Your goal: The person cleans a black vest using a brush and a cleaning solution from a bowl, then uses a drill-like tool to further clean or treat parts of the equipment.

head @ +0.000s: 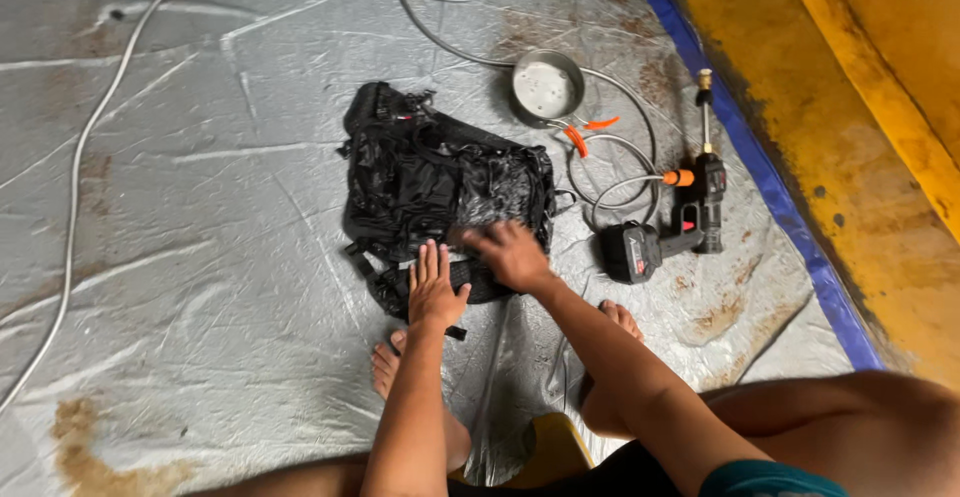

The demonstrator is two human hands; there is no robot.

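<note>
One wet black fabric backpack point(440, 182) lay at the centre of the frame on the grey plastic tarpaulin point(200, 207), its long axis running from upper left to lower right, its straps trailing toward the lower edge. Two hands worked on its near end. The left hand point(434, 285) lay flat, fingers spread, palm down on a strap. The right hand point(510, 252) pressed on the bag, blurred, fingers curled; whether it gripped anything could not be told. To the right lay one black cordless spray gun point(680, 222) and, above it, one round metal bowl point(546, 87).

Single head view, looking steeply down, near, over tarp point(200, 287).
</note>
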